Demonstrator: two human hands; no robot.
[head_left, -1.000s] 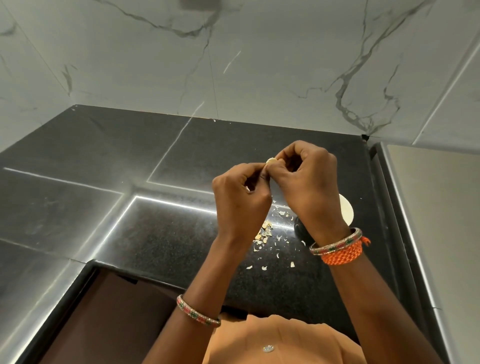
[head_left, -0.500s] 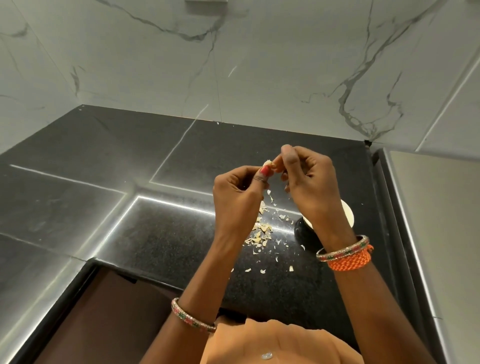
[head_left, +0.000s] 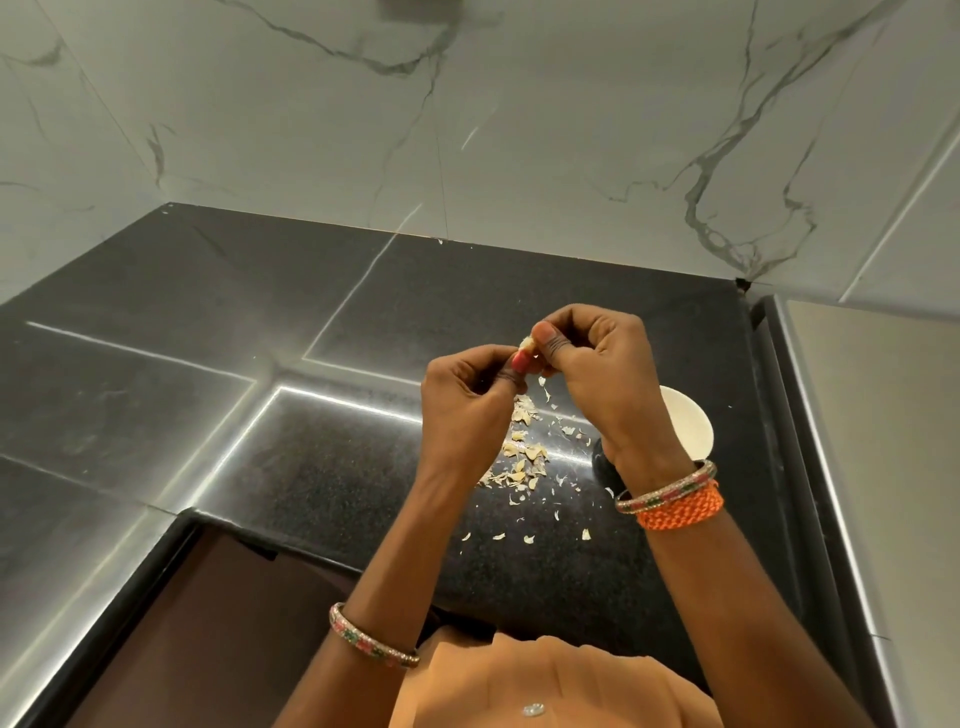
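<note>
1. The left hand (head_left: 462, 410) and the right hand (head_left: 608, 374) are meeting above the black tabletop (head_left: 311, 467), nearer its right edge than its left.
2. Both are pinching a small pale piece (head_left: 528, 343) between them. The left hand's fingers are curling in with the thumb tip pressing on it from below, and the right hand's thumb and curled fingers are clamping on it from the other side.
3. The pale piece is being held clear of the tabletop, and the fingertips are hiding most of it.
4. Pale peel scraps (head_left: 524, 457) are lying scattered on the tabletop under the hands, a few reaching toward the front edge.
5. A white bowl (head_left: 688, 423) is standing near the right edge, partly covered by the right wrist, with a dark round thing (head_left: 602, 462) just beside it.
6. An orange thread band (head_left: 680, 509) is circling the right wrist.
</note>
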